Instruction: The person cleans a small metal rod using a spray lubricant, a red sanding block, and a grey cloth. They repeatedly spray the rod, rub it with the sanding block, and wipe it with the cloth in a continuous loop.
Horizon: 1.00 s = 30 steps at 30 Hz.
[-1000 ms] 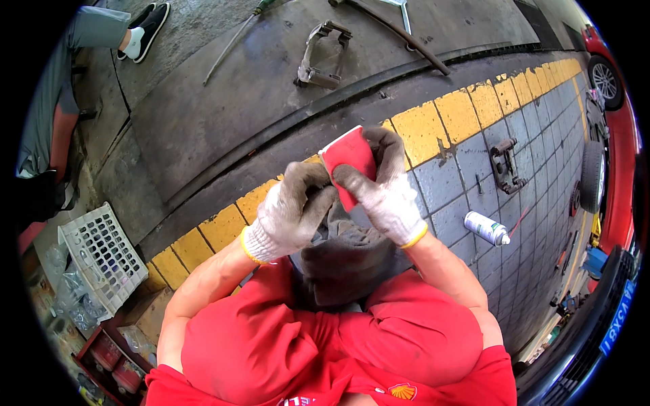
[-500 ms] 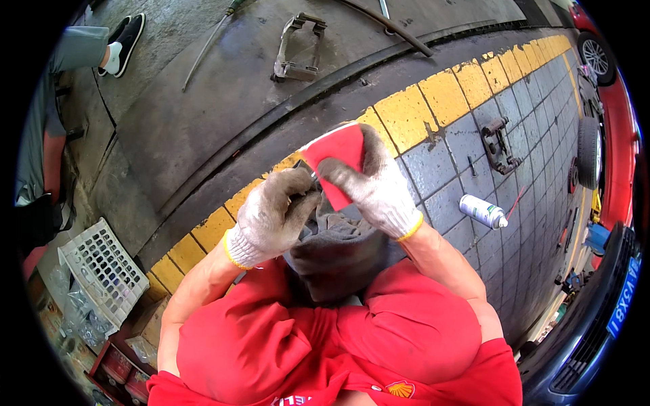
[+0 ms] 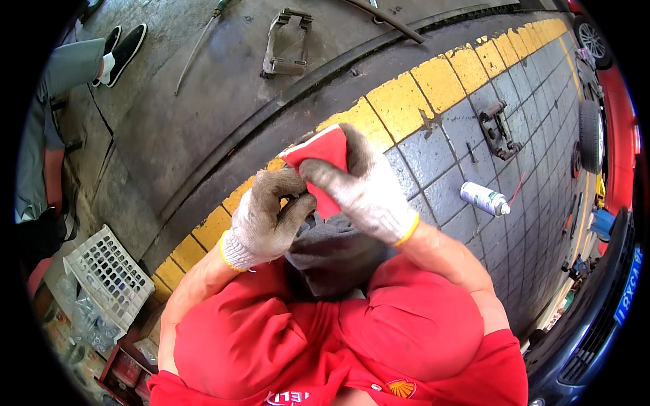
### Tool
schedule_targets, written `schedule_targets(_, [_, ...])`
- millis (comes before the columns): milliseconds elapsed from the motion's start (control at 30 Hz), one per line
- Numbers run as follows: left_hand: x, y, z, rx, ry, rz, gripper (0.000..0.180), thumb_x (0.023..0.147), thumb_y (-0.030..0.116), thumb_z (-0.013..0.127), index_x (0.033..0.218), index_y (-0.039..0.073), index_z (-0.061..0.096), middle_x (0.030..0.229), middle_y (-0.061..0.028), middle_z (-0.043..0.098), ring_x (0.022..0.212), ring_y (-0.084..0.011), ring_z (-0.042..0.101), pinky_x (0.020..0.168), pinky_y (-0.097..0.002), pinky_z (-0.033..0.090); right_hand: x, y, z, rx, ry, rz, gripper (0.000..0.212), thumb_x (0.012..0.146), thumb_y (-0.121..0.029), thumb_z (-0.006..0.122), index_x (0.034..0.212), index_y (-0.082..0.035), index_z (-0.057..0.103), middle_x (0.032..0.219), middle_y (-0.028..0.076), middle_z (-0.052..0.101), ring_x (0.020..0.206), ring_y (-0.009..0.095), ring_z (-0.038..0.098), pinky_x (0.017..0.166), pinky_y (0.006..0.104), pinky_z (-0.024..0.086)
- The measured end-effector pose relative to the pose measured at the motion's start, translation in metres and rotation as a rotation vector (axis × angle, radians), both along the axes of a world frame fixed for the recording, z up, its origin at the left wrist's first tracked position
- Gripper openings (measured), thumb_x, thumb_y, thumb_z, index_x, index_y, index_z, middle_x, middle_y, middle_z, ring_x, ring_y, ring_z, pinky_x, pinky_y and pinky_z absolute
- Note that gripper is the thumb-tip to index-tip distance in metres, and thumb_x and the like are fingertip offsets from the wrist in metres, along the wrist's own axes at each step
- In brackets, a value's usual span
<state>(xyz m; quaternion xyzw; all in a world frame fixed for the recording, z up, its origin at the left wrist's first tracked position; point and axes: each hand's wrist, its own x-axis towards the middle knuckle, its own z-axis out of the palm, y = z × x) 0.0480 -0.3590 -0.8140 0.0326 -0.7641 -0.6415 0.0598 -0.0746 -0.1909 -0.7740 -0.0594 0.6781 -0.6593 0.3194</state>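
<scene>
Two gloved hands are shown above a tiled floor (image 3: 447,196). A folded red sheet (image 3: 330,150) with a pale edge is gripped by the right hand (image 3: 365,193), its thumb laid across the front. The left hand (image 3: 267,216) is held just beside it with fingers curled; whether anything is pinched in that grip cannot be told. Below both, a dark grey cloth (image 3: 338,260) is gathered between red-clad knees.

The floor is divided by a worn yellow band (image 3: 403,101) — grey tiles to the right, dark plating (image 3: 203,122) to the left. On the plating are laid a metal frame (image 3: 284,68), a green-handled rod (image 3: 220,7) and a dark bar (image 3: 389,23). On the tiles are seen a second bracket (image 3: 497,132) and a spray can (image 3: 482,197), tipped on its side. The room is edged at right by a red car (image 3: 619,149), a loose-looking wheel (image 3: 591,139) and a dark car (image 3: 589,331); at left, by a white crate (image 3: 112,272) and — farther up — another person's shoe (image 3: 127,54).
</scene>
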Motion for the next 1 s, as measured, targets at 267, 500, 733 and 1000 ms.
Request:
schedule_targets(267, [-0.005, 0.001, 0.009, 0.188, -0.055, -0.04, 0.025, 0.099, -0.008, 0.065, 0.117, 0.003, 0.051, 0.095, -0.0113, 0.065, 0.079, -0.0159, 0.067, 0.071, -0.0315, 0.055, -0.011, 0.006, -0.019, 0.061, 0.01, -0.172, 0.049, 0.097, -0.018, 0.083, 0.137, 0.003, 0.061, 0.124, 0.013, 0.074, 0.111, 0.017, 0.068, 0.099, 0.033, 0.055])
schedule_targets(500, [-0.012, -0.004, 0.022, 0.4, -0.01, -0.007, 0.026, 0.104, -0.009, 0.057, 0.124, 0.0, 0.045, 0.093, -0.0133, 0.066, 0.077, -0.0156, 0.065, 0.071, -0.0312, 0.055, -0.031, 0.017, 0.004, -0.139, -0.103, -0.234, 0.043, 0.097, -0.016, 0.082, 0.131, 0.002, 0.062, 0.119, 0.01, 0.073, 0.105, 0.017, 0.071, 0.093, 0.0319, 0.058])
schedule_targets(733, [-0.007, 0.0, 0.022, 0.275, -0.057, 0.022, 0.025, 0.103, -0.006, 0.063, 0.122, -0.001, 0.048, 0.096, -0.0129, 0.07, 0.081, -0.016, 0.071, 0.072, -0.031, 0.058, -0.012, 0.002, 0.015, -0.055, -0.07, -0.039, 0.047, 0.098, -0.021, 0.081, 0.133, 0.001, 0.058, 0.115, 0.009, 0.072, 0.104, 0.016, 0.068, 0.091, 0.0318, 0.058])
schedule_targets(1000, [-0.006, -0.001, 0.017, 0.297, -0.054, -0.013, 0.024, 0.104, -0.005, 0.062, 0.123, -0.001, 0.047, 0.098, -0.0128, 0.069, 0.08, -0.0149, 0.07, 0.071, -0.0305, 0.057, -0.013, 0.002, 0.013, -0.061, -0.132, -0.061, 0.047, 0.098, -0.019, 0.081, 0.134, 0.0, 0.058, 0.118, 0.009, 0.071, 0.11, 0.015, 0.066, 0.097, 0.0331, 0.056])
